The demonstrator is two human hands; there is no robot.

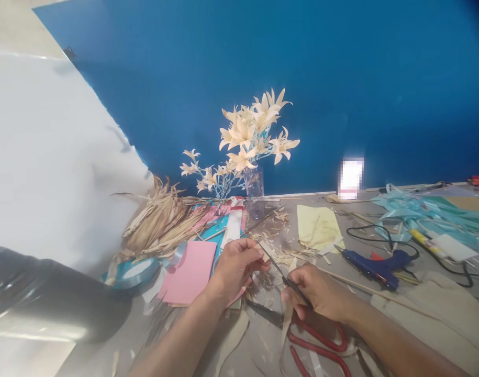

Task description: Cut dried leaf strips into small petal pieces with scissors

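My right hand (315, 293) is closed around a slim black-handled tool (298, 293); I cannot make out its exact kind. From its handle a thin dark shaft reaches up and left to the fingertips of my left hand (243, 262). Those left fingers are pinched together, and what lies between them is too small to name. Below both hands, a large pair of red-handled scissors (318, 340) lies on the table, its dark blades pointing left. Pale dried-husk strips (233, 340) are scattered beneath my wrists.
Cream husk flowers (243, 133) stand in a clear vase (255, 193) before a blue board. A dried-husk bundle (156, 220), pink paper (190, 275) and blue ribbon roll (133, 272) are at left. A blue glue gun (375, 267), yellow paper (320, 228) and turquoise ribbon (423, 209) lie right.
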